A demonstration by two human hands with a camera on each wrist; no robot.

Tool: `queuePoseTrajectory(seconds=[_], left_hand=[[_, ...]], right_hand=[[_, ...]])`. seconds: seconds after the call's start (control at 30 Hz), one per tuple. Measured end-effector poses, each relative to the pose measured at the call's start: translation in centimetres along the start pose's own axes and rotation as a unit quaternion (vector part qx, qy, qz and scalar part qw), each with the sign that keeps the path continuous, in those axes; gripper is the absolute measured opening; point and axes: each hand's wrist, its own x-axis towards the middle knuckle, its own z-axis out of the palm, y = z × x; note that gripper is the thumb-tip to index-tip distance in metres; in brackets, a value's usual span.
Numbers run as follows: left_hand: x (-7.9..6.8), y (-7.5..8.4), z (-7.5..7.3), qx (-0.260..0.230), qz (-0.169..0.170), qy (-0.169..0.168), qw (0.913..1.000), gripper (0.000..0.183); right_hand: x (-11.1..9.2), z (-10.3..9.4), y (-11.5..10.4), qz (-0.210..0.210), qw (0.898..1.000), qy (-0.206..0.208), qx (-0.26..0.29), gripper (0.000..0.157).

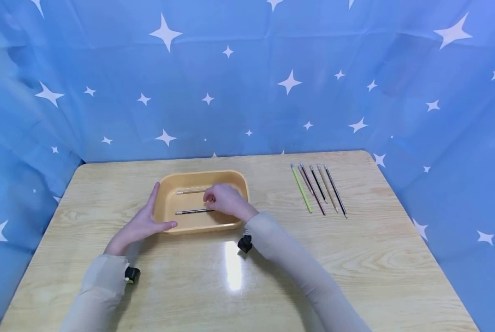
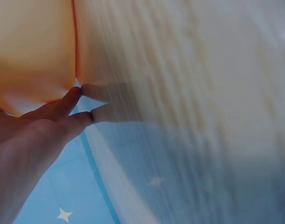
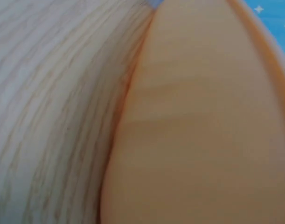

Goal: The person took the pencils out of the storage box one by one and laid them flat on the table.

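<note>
A shallow orange-yellow tray sits on the table. My left hand lies along its left end, fingers straight against the outer wall and thumb toward the front rim. Inside the tray are two pencils lying crosswise: a tan pencil toward the back and a black pencil toward the front. Over their right ends is my right hand, its fingers bent. Whether it pinches the black pencil is hidden. The right wrist view shows only the tray's outer wall and the wood.
On the right of the wooden table lie several pencils in a loose row, among them a lime green pencil at the left and a black pencil at the right. A blue star-patterned cloth hangs behind.
</note>
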Motion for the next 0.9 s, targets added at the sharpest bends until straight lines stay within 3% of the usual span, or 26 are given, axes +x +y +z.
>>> queuePoseTrajectory(seconds=[0.2,0.43,0.6,0.7,0.9], left_hand=[[-0.2,0.0,0.1,-0.005,-0.001,0.005,1.0000,0.124],[-0.1,-0.3,0.1,0.010,0.005,0.008,0.9999,0.123],[-0.1,-0.6,0.4,0.026,0.006,0.008,0.9996,0.123],[0.0,-0.7,0.4,0.025,0.007,0.006,0.9996,0.123],[-0.1,-0.6,0.1,0.023,0.004,0.002,0.9997,0.121]], right_hand=[[0.9,1.3,0.2,0.015,1.000,-0.009,-0.024,0.014],[1.1,1.2,0.3,-0.019,1.000,0.000,-0.016,0.007],[0.2,0.3,1.0,-0.022,0.996,0.035,0.084,0.004],[-0.5,-0.8,1.5,-0.022,0.987,0.072,0.143,0.004],[-3.1,-3.3,3.0,-0.012,0.969,0.143,0.203,0.006]])
